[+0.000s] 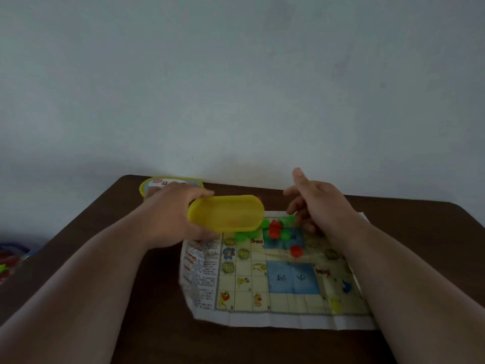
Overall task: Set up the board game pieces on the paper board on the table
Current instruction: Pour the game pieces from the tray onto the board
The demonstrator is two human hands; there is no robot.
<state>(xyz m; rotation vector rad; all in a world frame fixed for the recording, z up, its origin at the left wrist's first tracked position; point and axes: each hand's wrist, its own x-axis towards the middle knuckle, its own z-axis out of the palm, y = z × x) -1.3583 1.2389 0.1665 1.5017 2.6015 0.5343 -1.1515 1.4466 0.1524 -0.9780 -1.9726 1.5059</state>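
Observation:
The paper board (275,282) lies on the brown table, printed with animal squares and blue patches. My left hand (170,216) grips a yellow oval box (225,215), tipped on its side above the board's far left corner, its opening facing me. Several green pieces (242,235) and red pieces (274,228) lie in a heap on the far part of the board just below the box. One red piece (296,250) sits apart, nearer me. My right hand (315,203) hovers over the far right of the heap, fingers spread, holding nothing.
The box's yellow lid (154,186) with a printed label lies at the table's far left edge, partly behind my left hand. The table (131,285) stands against a plain wall. Colourful blurred items (10,258) sit off the table at the left.

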